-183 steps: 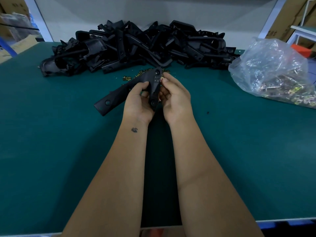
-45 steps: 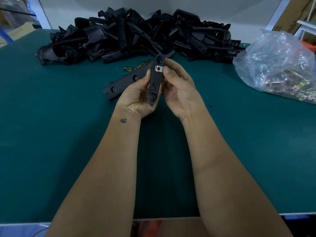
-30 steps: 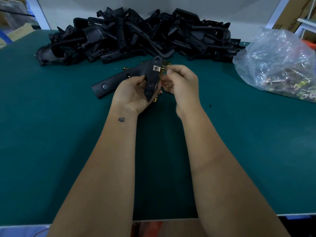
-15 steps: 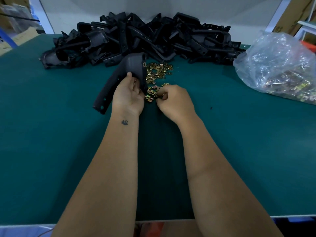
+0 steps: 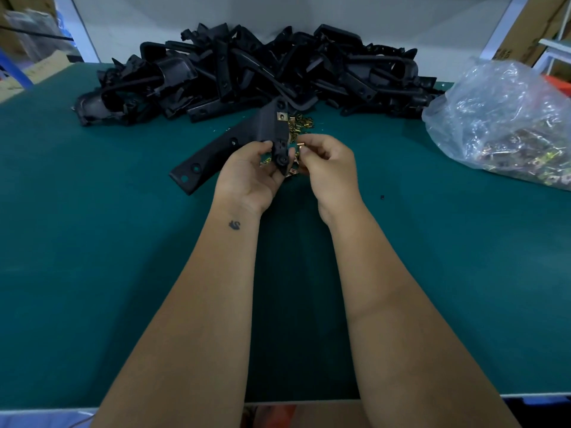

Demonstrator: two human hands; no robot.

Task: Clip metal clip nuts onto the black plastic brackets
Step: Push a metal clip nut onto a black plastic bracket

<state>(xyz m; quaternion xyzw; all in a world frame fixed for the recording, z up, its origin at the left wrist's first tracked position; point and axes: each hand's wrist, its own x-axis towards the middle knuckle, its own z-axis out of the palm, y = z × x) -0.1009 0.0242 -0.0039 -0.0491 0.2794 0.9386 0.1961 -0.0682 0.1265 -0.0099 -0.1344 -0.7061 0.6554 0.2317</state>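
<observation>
The left hand [image 5: 251, 171] grips a bracket [image 5: 247, 139] near its bend, thumb and fingers curled round the short arm. The bracket is matte black plastic, L-shaped and flat-faced, with round holes along its long arm, which slopes down to the left, its far end close to the desk [image 5: 92, 242]. One clip [image 5: 281, 116], a small square of pale metal with a hole in it, already sits on the short arm's upper end, above the hand.

The right hand [image 5: 329, 166] is just beside the bracket on its right, fingers curled, pinching a second clip [image 5: 301, 145] of brassy metal between thumb and forefinger. That clip is close to the bracket's edge but not on it.

Behind and under both hands lies a loose heap of clips [image 5: 301, 123], small, shiny and yellowish, spread on the desk's dull green mat.

Further back a big pile of brackets [image 5: 262, 66] runs across the desk, black, angular and tangled. At the right sits a bag [image 5: 500, 115] of crinkled clear plastic, with more metal pieces showing dimly through it.
</observation>
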